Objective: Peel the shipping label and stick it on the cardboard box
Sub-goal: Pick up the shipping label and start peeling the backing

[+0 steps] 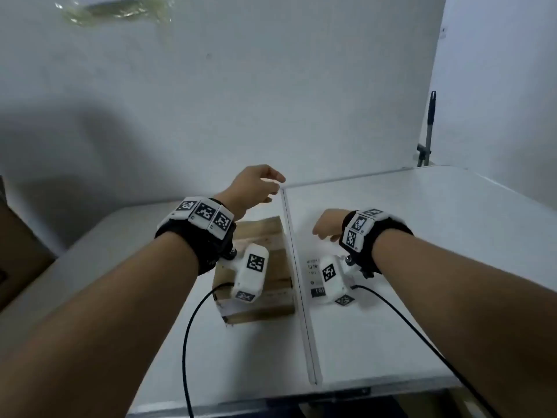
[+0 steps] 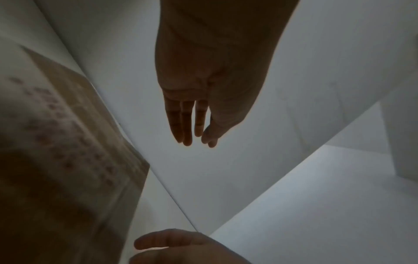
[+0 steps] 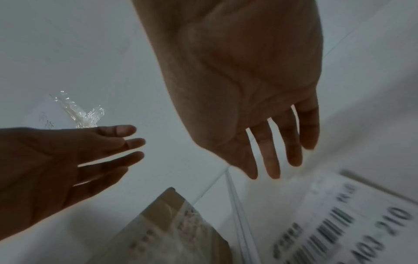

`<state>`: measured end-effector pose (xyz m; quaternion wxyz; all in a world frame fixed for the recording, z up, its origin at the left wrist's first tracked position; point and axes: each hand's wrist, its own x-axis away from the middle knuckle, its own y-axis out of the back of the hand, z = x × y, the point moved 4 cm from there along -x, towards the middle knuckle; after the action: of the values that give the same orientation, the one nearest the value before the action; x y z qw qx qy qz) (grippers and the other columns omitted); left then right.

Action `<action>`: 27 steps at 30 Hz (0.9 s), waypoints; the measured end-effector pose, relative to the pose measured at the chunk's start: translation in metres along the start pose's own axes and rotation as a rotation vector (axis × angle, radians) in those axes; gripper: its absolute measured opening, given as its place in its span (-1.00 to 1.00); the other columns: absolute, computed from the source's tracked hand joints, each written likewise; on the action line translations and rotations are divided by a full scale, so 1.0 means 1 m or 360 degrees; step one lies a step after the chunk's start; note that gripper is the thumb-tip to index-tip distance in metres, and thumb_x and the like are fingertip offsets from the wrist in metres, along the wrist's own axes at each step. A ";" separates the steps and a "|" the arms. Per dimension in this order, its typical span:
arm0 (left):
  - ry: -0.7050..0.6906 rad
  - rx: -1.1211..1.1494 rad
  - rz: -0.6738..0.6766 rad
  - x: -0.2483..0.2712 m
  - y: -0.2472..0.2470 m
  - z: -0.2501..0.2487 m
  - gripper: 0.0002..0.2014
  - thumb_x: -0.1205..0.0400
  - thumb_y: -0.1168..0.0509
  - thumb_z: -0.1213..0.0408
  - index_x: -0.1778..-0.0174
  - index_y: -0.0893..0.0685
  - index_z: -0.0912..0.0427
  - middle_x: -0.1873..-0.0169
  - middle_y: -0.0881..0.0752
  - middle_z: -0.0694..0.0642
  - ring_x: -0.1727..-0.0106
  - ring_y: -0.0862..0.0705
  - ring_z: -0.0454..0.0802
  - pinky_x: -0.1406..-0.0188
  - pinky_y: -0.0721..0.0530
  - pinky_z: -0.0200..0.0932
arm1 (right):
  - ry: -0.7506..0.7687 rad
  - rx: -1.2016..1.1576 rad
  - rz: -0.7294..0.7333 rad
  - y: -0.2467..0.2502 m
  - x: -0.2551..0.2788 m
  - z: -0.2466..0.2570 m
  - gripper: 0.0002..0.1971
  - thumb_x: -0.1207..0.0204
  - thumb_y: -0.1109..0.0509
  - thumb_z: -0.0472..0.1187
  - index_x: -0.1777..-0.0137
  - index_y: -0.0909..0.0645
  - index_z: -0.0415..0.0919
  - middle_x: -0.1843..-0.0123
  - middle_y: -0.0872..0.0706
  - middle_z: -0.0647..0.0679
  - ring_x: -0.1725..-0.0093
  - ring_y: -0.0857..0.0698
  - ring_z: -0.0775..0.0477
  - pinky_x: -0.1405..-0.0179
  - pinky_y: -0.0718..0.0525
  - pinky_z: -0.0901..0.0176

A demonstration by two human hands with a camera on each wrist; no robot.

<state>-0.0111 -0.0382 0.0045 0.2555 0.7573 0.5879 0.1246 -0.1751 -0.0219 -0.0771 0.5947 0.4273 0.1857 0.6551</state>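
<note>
A brown cardboard box lies on the white table, left of the table's centre seam, with printed text on its top. The white shipping label with a barcode lies flat on the table right of the seam, partly hidden under my right wrist camera. My left hand hovers above the box's far end with fingers extended and holds nothing. My right hand hangs above the label's far end, fingers straight and spread, empty.
The white table has a seam running front to back. A white backdrop wall stands behind, with crumpled clear tape stuck high on it. A dark pole stands at the back right. A brown box is at the left edge.
</note>
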 end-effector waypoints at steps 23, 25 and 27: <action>0.0029 0.0413 -0.0247 0.047 0.005 0.035 -0.68 -0.63 -0.33 0.09 -0.27 -0.63 0.09 -0.26 -0.68 0.02 -0.15 -0.74 0.01 -0.24 -0.70 -0.07 | 0.0732 -0.1107 -0.1176 0.047 0.052 0.043 -0.77 -0.65 -0.20 -0.24 -0.14 -0.68 -0.15 0.08 -0.68 0.05 0.16 -0.64 0.03 0.42 -0.60 0.39; 0.0065 0.0537 -0.0148 0.051 0.009 0.034 -0.60 -0.65 -0.28 0.00 -0.26 -0.66 0.20 -0.24 -0.73 0.16 -0.15 -0.75 0.02 -0.26 -0.70 -0.05 | 0.0795 -0.1187 -0.1175 0.044 0.053 0.055 -0.79 -0.64 -0.23 -0.24 -0.10 -0.69 -0.13 0.10 -0.71 0.05 0.11 -0.70 0.00 0.19 -0.73 0.19; 0.0069 0.0647 0.0004 0.059 0.012 0.032 -0.58 -0.66 -0.22 -0.08 -0.13 -0.75 0.20 -0.11 -0.82 0.14 0.00 -0.77 -0.02 -0.18 -0.74 -0.09 | 0.0819 -0.1205 -0.1166 0.039 0.052 0.063 -0.80 -0.62 -0.26 -0.25 -0.09 -0.70 -0.12 0.10 -0.74 0.05 0.07 -0.75 -0.05 0.06 -0.76 0.06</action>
<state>0.0304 0.0081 -0.0222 0.0845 0.7912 0.6054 0.0201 -0.1461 0.0014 0.0050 0.8294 -0.0797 0.2128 0.5103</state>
